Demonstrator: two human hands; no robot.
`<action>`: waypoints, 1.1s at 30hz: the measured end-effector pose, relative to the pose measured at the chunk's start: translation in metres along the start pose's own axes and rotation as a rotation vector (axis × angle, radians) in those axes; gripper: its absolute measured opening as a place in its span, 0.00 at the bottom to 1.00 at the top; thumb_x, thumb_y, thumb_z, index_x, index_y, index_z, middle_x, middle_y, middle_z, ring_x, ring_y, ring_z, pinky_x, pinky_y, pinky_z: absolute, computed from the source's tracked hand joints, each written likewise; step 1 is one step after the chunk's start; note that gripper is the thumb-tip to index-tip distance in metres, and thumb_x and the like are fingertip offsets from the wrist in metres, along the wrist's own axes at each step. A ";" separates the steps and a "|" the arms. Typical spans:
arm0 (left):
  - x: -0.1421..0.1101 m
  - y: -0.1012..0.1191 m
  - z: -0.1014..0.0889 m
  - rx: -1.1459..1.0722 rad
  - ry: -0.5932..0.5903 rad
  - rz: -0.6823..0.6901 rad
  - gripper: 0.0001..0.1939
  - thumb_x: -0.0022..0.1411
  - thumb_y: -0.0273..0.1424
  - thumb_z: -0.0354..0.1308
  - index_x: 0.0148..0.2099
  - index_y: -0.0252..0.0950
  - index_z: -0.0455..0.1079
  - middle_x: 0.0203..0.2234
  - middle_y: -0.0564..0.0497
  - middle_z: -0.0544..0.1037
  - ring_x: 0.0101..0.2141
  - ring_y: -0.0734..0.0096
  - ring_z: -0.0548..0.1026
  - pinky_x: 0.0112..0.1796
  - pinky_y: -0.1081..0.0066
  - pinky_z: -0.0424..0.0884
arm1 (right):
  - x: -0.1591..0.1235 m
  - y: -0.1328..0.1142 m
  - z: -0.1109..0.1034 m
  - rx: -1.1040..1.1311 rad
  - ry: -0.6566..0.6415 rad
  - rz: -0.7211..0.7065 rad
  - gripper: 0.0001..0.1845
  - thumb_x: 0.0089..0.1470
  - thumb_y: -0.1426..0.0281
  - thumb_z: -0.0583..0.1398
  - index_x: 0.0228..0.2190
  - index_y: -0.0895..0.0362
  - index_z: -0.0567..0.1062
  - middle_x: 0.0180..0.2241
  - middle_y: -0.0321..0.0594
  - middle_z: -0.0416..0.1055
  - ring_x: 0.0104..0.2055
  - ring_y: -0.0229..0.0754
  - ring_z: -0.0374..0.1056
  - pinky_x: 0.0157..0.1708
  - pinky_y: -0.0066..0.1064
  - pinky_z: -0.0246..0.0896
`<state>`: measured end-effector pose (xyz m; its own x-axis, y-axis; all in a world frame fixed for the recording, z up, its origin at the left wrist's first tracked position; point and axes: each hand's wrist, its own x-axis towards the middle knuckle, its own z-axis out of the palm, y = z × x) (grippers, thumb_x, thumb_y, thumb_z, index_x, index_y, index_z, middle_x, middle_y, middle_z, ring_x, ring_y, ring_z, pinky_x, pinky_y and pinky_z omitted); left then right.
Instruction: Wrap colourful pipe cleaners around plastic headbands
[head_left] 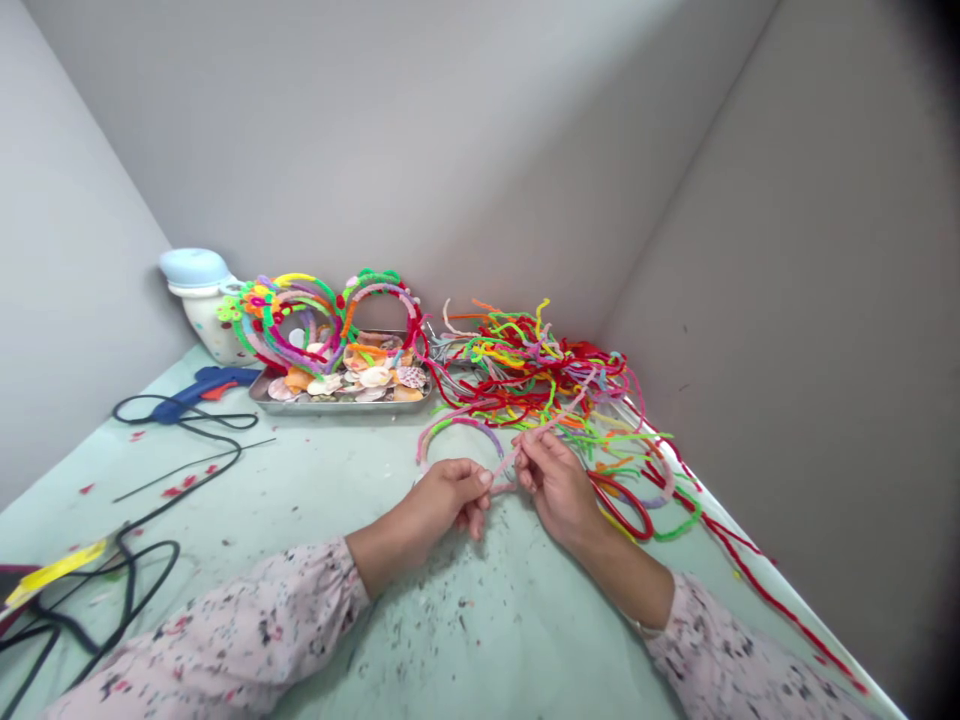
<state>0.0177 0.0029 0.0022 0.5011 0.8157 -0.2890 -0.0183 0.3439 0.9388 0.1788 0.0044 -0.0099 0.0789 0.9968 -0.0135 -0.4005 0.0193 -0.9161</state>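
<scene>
head view: left hand (444,498) and right hand (556,486) were close together, both pinching thin pale pink fuzzy pipe cleaner (564,412) above middle of pale green tabletop (480,640); its long axis ran diagonally up-right toward tangled multicoloured pipe-cleaner heap (540,375), right hand nearer heap.

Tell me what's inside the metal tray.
The metal tray holds seashells. Colorful pipe-cleaner hearts rest over its back, covering that part, so anything beneath them cannot be seen.
</scene>
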 end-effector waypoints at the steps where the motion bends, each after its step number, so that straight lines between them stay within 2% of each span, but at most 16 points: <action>1: 0.000 0.001 -0.002 -0.032 -0.018 -0.020 0.16 0.55 0.41 0.59 0.27 0.33 0.61 0.15 0.57 0.68 0.13 0.82 0.65 0.18 0.78 0.51 | 0.000 0.000 0.000 0.000 0.002 -0.001 0.15 0.47 0.58 0.66 0.27 0.56 0.72 0.19 0.29 0.63 0.17 0.29 0.55 0.16 0.23 0.48; 6: 0.002 0.005 -0.011 -0.115 -0.136 -0.093 0.15 0.54 0.39 0.61 0.28 0.32 0.64 0.16 0.56 0.68 0.14 0.82 0.66 0.18 0.79 0.53 | 0.000 0.001 -0.001 0.011 -0.003 -0.007 0.15 0.47 0.58 0.66 0.27 0.57 0.72 0.19 0.30 0.64 0.17 0.29 0.56 0.17 0.23 0.49; 9: 0.003 0.004 -0.012 -0.128 -0.162 -0.095 0.15 0.54 0.38 0.62 0.28 0.32 0.63 0.17 0.56 0.68 0.14 0.82 0.67 0.18 0.80 0.55 | 0.000 0.001 -0.003 0.005 -0.011 -0.001 0.15 0.48 0.58 0.65 0.27 0.57 0.72 0.19 0.30 0.64 0.18 0.29 0.56 0.17 0.23 0.48; 15: 0.002 0.002 -0.007 -0.127 -0.092 0.020 0.17 0.55 0.42 0.61 0.30 0.33 0.63 0.19 0.55 0.71 0.17 0.80 0.69 0.20 0.79 0.59 | 0.002 0.002 -0.004 -0.048 0.031 -0.024 0.16 0.48 0.56 0.65 0.26 0.57 0.71 0.18 0.29 0.63 0.17 0.30 0.56 0.17 0.23 0.49; 21: 0.001 0.001 -0.002 0.055 0.019 0.096 0.16 0.52 0.38 0.64 0.34 0.35 0.62 0.13 0.58 0.69 0.14 0.80 0.65 0.18 0.79 0.54 | 0.002 0.004 -0.003 -0.082 0.037 -0.038 0.16 0.49 0.56 0.64 0.25 0.57 0.71 0.18 0.29 0.63 0.17 0.29 0.56 0.17 0.23 0.49; 27: -0.001 -0.002 0.001 0.115 0.081 0.129 0.12 0.56 0.37 0.60 0.32 0.35 0.61 0.11 0.57 0.69 0.13 0.80 0.62 0.18 0.79 0.53 | 0.002 0.003 -0.002 -0.085 0.016 -0.039 0.15 0.50 0.58 0.64 0.26 0.57 0.70 0.19 0.29 0.63 0.17 0.29 0.56 0.17 0.22 0.48; 33: -0.001 -0.001 0.002 0.114 0.102 0.147 0.13 0.56 0.39 0.59 0.33 0.35 0.62 0.11 0.58 0.69 0.12 0.81 0.62 0.17 0.80 0.54 | 0.001 0.004 -0.003 -0.089 0.013 -0.065 0.14 0.52 0.59 0.63 0.26 0.57 0.70 0.19 0.29 0.62 0.18 0.29 0.56 0.18 0.22 0.50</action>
<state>0.0190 0.0010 0.0013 0.4096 0.8983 -0.1591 0.0158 0.1674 0.9858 0.1802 0.0052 -0.0147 0.1143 0.9926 0.0421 -0.3113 0.0760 -0.9473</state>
